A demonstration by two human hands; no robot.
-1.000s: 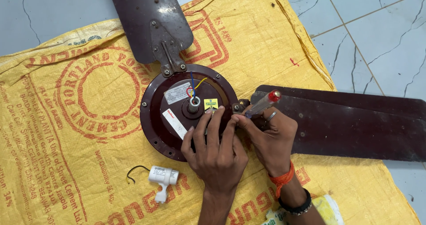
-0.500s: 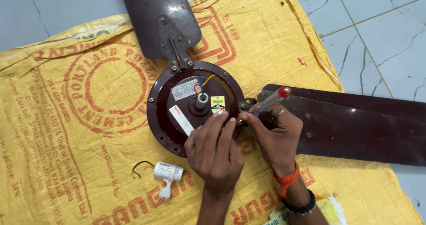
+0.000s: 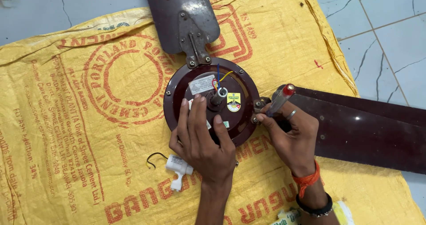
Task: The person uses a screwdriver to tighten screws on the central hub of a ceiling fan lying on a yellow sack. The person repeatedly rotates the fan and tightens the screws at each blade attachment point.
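The left hand (image 3: 202,140) lies flat, fingers spread, holding nothing, on the fan motor (image 3: 212,99) upon the yellow sack (image 3: 88,118). The right hand (image 3: 290,136) grips a screwdriver (image 3: 279,101) at the blade bracket.

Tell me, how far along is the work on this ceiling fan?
Two blades are on the motor hub; the top blade shows screws in its bracket. The left hand presses on the hub while the right hand works a screwdriver at the right blade bracket. A white part lies loose on the sack.
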